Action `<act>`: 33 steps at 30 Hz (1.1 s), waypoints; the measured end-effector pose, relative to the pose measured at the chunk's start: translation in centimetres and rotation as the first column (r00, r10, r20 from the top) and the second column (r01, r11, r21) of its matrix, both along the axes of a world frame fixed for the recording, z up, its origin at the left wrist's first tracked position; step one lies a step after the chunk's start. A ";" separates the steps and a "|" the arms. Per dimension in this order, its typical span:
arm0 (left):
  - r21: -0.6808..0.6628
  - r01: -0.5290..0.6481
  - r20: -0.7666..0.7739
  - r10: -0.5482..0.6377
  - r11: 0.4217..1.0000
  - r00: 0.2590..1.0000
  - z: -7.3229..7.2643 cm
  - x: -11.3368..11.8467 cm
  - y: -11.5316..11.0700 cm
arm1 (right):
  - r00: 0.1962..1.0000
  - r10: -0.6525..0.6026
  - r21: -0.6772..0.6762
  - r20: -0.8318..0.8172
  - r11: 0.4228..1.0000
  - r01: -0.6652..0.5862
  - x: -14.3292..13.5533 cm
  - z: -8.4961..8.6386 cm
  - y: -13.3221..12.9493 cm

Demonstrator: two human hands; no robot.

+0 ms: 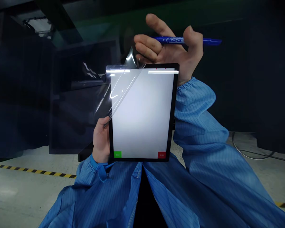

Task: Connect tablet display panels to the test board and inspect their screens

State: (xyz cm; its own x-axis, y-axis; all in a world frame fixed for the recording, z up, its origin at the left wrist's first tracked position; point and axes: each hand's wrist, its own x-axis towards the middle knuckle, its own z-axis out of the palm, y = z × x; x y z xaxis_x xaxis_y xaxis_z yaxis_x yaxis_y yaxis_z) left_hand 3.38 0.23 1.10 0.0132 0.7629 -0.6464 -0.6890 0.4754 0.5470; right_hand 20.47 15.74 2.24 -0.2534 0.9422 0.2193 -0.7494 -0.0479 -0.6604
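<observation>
A tablet [142, 117] with a black frame and a lit, nearly white screen faces me. A green button and a red button show at its lower corners. My left hand [101, 139] grips its lower left edge, thumb at the side. Clear film [120, 90] covers the upper left corner, partly lifted, with a creased tip rising above the top edge. Beyond the tablet's upper right corner, my right hand [171, 50] is palm up with fingers partly stretched. A blue marker [173, 40] lies across those fingers, held under the thumb. The tablet hides part of the right wrist.
Dark surfaces [228, 82] fill the space behind the tablet. Below is a pale floor [19, 186] with yellow and black striped tape [33, 171]. Cables [254, 155] lie on the floor at the right. My blue sleeves and coat [204, 180] fill the foreground.
</observation>
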 end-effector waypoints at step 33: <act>-0.085 -0.110 -0.179 0.093 0.990 0.979 1.7 -0.5 -0.3 | 0.933 0.239 0.040 0.270 0.965 -0.258 1.8 -1.3 2.4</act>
